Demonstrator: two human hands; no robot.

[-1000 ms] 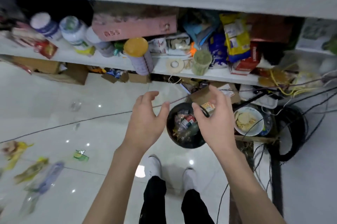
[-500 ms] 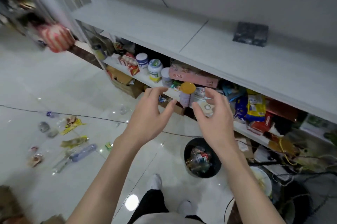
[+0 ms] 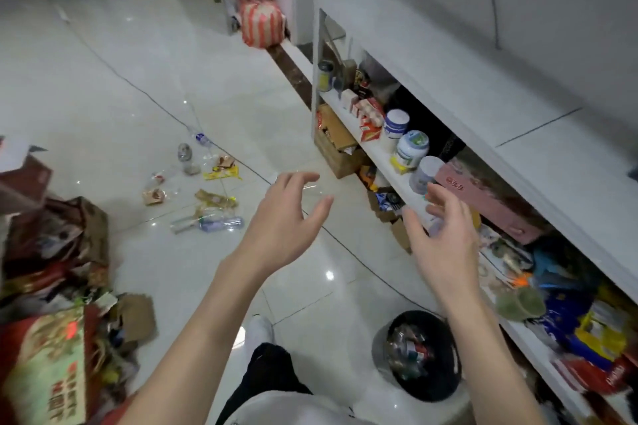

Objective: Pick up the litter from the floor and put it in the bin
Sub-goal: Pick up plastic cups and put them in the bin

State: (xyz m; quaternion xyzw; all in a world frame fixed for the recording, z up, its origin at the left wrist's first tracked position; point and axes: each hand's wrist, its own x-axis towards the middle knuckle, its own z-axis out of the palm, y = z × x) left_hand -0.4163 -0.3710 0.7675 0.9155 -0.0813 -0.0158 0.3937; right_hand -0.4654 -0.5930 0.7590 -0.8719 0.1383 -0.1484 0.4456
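Both hands are raised in front of me with fingers spread and nothing in them: my left hand (image 3: 288,217) over the white floor, my right hand (image 3: 443,239) near the shelf edge. The round black bin (image 3: 445,383) sits on the floor at lower right, below my right forearm, partly filled with wrappers and bottles. Litter lies scattered on the tiles to the left of my hands: a crushed clear plastic bottle (image 3: 214,223), a yellow wrapper (image 3: 222,174), a brown wrapper (image 3: 214,198), a small clear bottle (image 3: 184,151) and several small scraps.
A long white shelf unit (image 3: 448,86) packed with jars, boxes and packets runs along the right. A heap of bags and cartons (image 3: 51,286) fills the lower left. A thin black cable (image 3: 165,113) crosses the floor. A red-striped bag (image 3: 262,23) sits far back.
The view has swung left and up, away from the bin toward the litter on the floor. The bin now lies at lower right; both hands stay open and empty.
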